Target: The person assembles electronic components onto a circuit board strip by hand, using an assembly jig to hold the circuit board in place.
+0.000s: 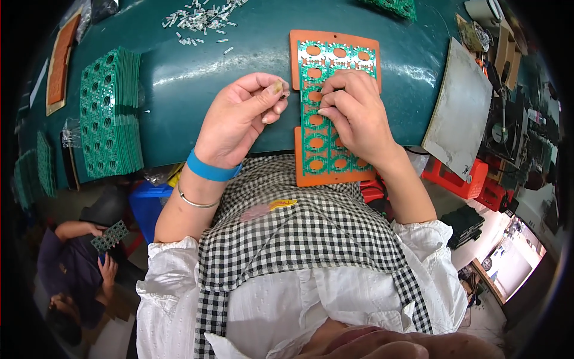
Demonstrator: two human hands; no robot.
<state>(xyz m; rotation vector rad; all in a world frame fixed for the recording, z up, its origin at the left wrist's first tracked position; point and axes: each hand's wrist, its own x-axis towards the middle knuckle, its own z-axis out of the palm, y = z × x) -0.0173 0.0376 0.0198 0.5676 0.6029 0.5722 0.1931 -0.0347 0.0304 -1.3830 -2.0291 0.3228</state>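
A green circuit-board panel [305, 130] is laid lengthwise on an orange plate [323, 179], by which it is presumably kept flat and supported. The plate is set at the near edge of the counter [179, 119], which it seems to overhang, probably so that the whole panel is within easy reach. The right hand [360, 116] is bent over the panel's middle, its thumb and forefinger brought down near the left edge; whether anything is held in that grip cannot be told. The left hand [239, 113] is raised just left of the panel, its grip closed, thumb against forefinger; any tiny piece there cannot be made out. Small white pieces [200, 19] are heaped toward the counter's far edge, and a stack of green boards [122, 113] is kept near its left end, apparently clear of both hands.
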